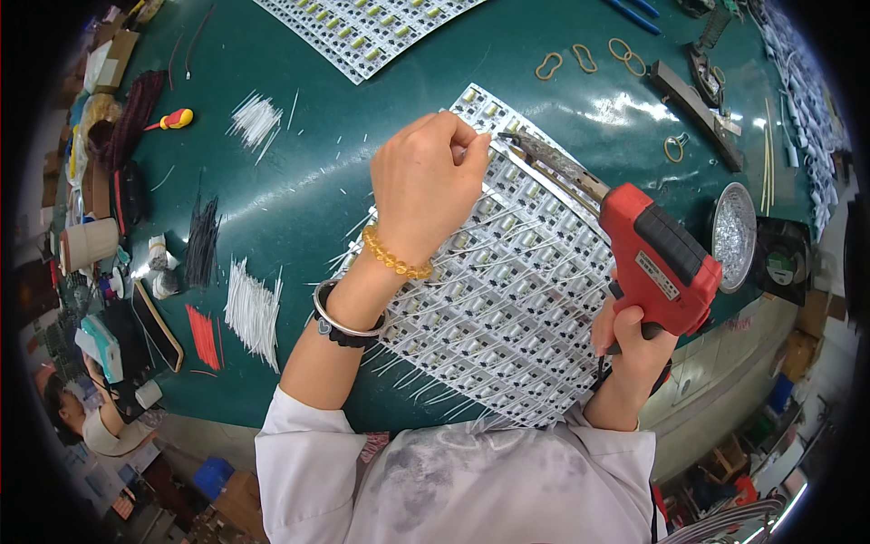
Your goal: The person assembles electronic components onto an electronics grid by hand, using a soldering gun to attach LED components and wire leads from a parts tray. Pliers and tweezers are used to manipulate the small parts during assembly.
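A panel of small white circuit boards lies at an angle on the green table before me, with many thin white wires sticking out of its rows. My left hand is over its upper left part, thumb and fingers pinched together; what is between them is hidden. In my right hand is a red and black soldering gun, held by its handle at the panel's right side. Its long metal nose points up and left, the tip just right of my left fingertips, over the panel's top rows.
Bundles of white wires, black wires and red wires lie left, near a screwdriver and phone. Another panel is at the back. Rubber bands, a dark bar and a metal bowl sit right.
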Demonstrator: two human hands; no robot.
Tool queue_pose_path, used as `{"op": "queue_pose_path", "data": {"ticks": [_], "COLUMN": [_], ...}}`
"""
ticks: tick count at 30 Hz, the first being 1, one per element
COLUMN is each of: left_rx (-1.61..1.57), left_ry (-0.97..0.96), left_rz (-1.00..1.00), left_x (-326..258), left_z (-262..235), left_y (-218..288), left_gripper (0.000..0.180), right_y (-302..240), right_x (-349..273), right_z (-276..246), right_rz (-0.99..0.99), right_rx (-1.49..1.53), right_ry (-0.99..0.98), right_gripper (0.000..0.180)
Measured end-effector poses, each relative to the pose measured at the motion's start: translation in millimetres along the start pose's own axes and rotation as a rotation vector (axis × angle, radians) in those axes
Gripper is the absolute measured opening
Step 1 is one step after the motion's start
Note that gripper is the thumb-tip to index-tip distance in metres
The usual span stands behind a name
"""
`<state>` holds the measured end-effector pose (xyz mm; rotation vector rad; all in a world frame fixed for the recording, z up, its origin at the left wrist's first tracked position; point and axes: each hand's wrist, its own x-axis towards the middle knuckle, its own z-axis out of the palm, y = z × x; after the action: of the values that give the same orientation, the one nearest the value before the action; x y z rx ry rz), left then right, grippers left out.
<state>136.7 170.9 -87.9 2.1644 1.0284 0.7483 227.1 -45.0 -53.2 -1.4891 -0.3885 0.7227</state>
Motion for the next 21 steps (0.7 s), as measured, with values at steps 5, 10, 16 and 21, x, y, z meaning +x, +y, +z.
{"op": "queue_pose_path", "data": {"ticks": [5, 10, 16, 21], "left_rx": [0.021, 0.019, 0.049, 0.06], "left_ry": [0.009, 0.013, 0.032, 0.043], "left_rz": [0.021, 0.011, 0.044, 0.051], "left_x": [-0.6, -1.5, -1.2, -1.6], "left_z": [-0.4, 1.8, 2.0, -0.3], "left_y": [-0.3, 2.3, 0.3, 0.3], "left_gripper": [0.015, 0.016, 0.015, 0.015], "right_y": [-2.0, -2.2, -2.4, -5.7], "right_x": [0.1, -2.9, -4.7, -4.2], "right_z": [0.5, 3.5, -1.8, 2.5], "right_rz": [0.016, -0.012, -0.052, -0.035], "right_rx": [-0.02, -0.108, -0.027, -0.019], "right_ry": [-0.013, 0.022, 0.018, 0.035], "right_gripper": [0.03, 0.031, 0.03, 0.029]}}
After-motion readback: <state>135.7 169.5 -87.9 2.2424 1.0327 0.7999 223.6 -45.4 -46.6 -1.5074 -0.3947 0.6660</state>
